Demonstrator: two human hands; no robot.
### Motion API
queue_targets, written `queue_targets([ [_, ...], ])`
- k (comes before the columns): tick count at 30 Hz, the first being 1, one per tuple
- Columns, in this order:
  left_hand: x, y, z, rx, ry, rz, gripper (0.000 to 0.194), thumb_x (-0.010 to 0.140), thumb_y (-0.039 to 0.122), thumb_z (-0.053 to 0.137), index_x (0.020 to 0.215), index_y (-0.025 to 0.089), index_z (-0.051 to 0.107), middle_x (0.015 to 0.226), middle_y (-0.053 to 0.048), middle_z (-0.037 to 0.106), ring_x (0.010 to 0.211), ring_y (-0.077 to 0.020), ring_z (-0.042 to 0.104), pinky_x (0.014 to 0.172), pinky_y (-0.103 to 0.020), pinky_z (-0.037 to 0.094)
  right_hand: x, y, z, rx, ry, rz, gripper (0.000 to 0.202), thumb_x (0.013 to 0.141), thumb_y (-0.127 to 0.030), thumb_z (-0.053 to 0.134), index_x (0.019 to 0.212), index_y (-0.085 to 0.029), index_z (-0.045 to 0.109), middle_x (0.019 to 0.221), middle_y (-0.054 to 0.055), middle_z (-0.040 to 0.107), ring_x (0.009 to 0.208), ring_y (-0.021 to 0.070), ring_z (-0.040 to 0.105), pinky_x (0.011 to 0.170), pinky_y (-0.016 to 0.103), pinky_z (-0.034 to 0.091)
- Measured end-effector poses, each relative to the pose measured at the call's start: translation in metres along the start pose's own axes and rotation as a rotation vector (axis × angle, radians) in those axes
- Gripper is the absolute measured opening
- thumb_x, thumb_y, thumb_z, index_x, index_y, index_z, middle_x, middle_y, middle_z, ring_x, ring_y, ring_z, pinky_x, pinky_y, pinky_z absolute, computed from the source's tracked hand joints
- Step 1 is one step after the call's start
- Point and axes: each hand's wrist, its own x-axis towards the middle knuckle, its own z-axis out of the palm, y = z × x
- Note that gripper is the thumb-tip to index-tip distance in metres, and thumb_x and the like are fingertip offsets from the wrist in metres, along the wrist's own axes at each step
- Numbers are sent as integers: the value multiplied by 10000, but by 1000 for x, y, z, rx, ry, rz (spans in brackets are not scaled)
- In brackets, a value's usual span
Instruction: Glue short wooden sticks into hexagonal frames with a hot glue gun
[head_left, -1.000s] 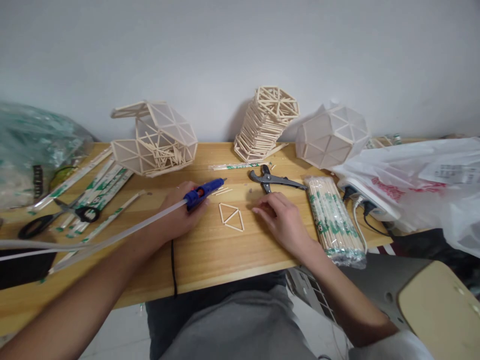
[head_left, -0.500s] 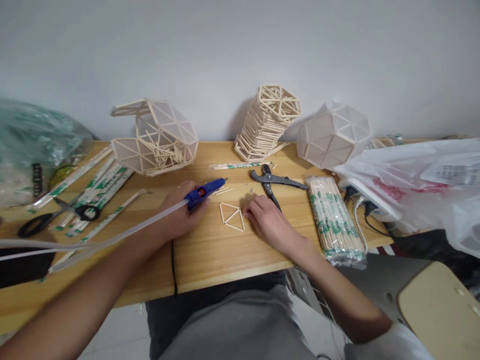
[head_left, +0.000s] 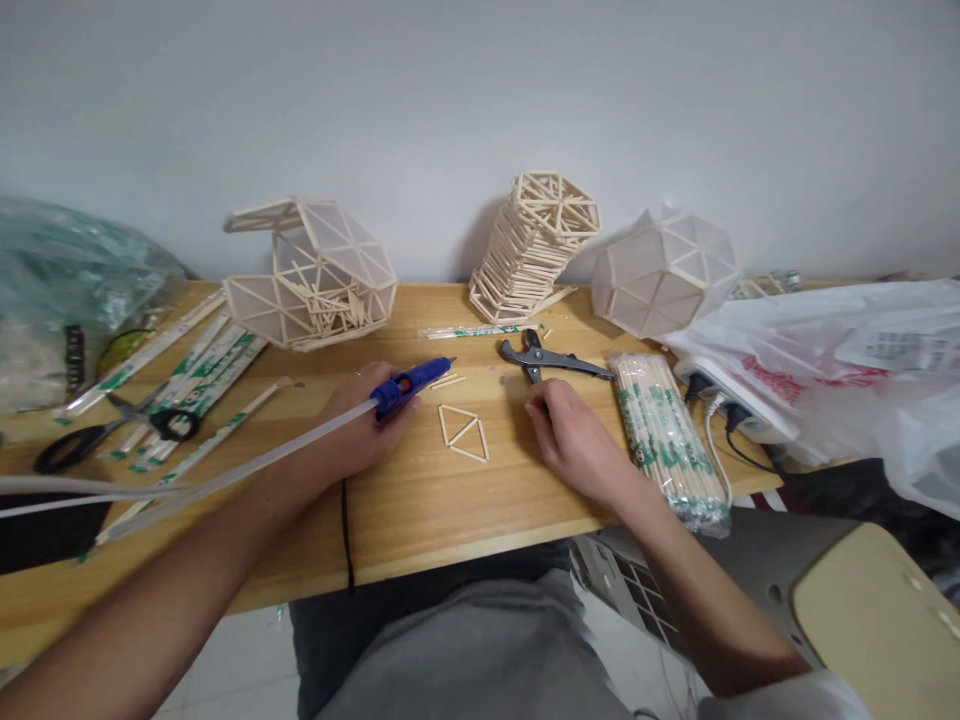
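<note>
My left hand (head_left: 365,420) is wrapped round a blue glue gun (head_left: 409,385) with a long pale glue stick in its back end; its tip points right. Just right of it, a flat frame of short wooden sticks (head_left: 464,433), two triangles sharing a side, lies on the table. A few loose sticks (head_left: 448,382) are near the gun's tip. My right hand (head_left: 574,435) is closed at the lower handle of the dark cutter (head_left: 551,358); whether it grips the handle or something small is hidden.
Stick-built shapes (head_left: 311,275) stand at the back left, a stick tower (head_left: 536,245) at the middle and a faceted ball (head_left: 667,272) at right. Scissors (head_left: 120,432) lie left. Wrapped chopsticks (head_left: 667,435) and a power strip (head_left: 739,400) are at right.
My right hand has moved right, away from the stick frame, to the cutter's lower handle. My left hand and the glue gun have stayed in place.
</note>
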Motion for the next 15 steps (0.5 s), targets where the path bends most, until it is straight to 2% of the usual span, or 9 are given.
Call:
queue_targets([
  [2, 0, 1, 0, -1, -1, -9, 176, 952, 418, 589, 880, 274, 519, 818, -35, 647, 759, -232, 643, 702, -376, 492, 0, 4, -4, 45, 33, 15, 67, 1078, -210, 464, 1044, -228, 519, 948, 103, 650, 833, 269, 633, 765, 396, 504],
  [7, 0, 0, 1, -3, -5, -14, 169, 942, 408, 583, 869, 279, 502, 809, -36, 648, 731, -219, 627, 674, -365, 463, 1, 7, -3, 164, 88, -11, 140, 1011, -125, 532, 951, -243, 580, 965, 83, 721, 884, 252, 700, 800, 364, 536],
  [11, -1, -3, 3, -13, -9, -33, 172, 943, 412, 585, 866, 282, 503, 740, -19, 630, 659, -214, 601, 623, -359, 420, 13, 0, 3, 173, 46, 10, 19, 1034, -217, 651, 1017, -221, 658, 941, 74, 750, 842, 238, 705, 779, 343, 537],
  [15, -1, -4, 3, -43, -35, -55, 173, 948, 422, 581, 875, 287, 502, 694, 0, 612, 628, -209, 604, 602, -347, 406, 40, -11, 12, 139, -34, -94, 91, 1069, -206, 619, 1031, -198, 701, 1004, 99, 753, 922, 242, 697, 850, 358, 539],
])
